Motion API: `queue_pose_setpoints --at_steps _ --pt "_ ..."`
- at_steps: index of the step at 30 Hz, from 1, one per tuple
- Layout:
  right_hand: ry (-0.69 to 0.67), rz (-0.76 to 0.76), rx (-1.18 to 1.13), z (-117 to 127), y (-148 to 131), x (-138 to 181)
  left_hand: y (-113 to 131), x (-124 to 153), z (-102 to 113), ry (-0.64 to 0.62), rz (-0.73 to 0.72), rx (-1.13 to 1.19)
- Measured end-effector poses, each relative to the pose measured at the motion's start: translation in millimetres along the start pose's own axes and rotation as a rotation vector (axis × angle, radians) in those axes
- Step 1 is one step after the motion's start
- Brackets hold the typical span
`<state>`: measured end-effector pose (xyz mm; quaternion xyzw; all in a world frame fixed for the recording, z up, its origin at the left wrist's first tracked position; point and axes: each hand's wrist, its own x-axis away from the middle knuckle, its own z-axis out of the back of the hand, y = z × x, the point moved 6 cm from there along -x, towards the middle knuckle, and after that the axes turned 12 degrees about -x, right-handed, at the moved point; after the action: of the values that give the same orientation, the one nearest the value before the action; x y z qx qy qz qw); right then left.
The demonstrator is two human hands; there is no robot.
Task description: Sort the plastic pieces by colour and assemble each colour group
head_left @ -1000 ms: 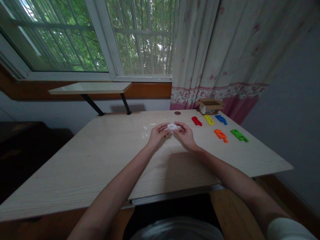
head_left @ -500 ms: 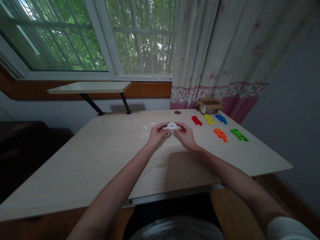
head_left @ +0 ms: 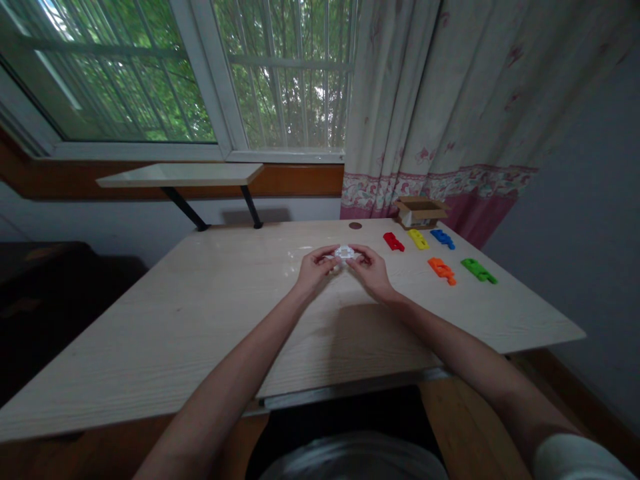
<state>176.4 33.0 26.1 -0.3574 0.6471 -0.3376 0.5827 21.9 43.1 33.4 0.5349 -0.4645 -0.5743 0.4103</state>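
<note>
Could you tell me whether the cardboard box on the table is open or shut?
Open: the cardboard box has its top flaps raised, showing a pale inside.

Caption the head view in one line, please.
Left hand and right hand hold a small white plastic piece over a pale wooden desk.

Right now I can't read a single word, number or logo anywhere: nothing on the white plastic piece held between my left hand and my right hand, and nothing on the small cardboard box at the far edge.
</note>
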Motion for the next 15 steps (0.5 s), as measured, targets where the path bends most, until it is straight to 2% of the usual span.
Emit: queue_pose_setpoints --at_steps 8,15 --pt "-0.001 -0.001 -0.004 -0.7 -1.8 0.2 0.0 -0.5 0.2 0.002 0.002 -0.002" --pt "-0.01 0.026 0.0 -3.1 -2.6 1.1 -10.1 0.4 -7.7 -0.06 0.112 0.116"
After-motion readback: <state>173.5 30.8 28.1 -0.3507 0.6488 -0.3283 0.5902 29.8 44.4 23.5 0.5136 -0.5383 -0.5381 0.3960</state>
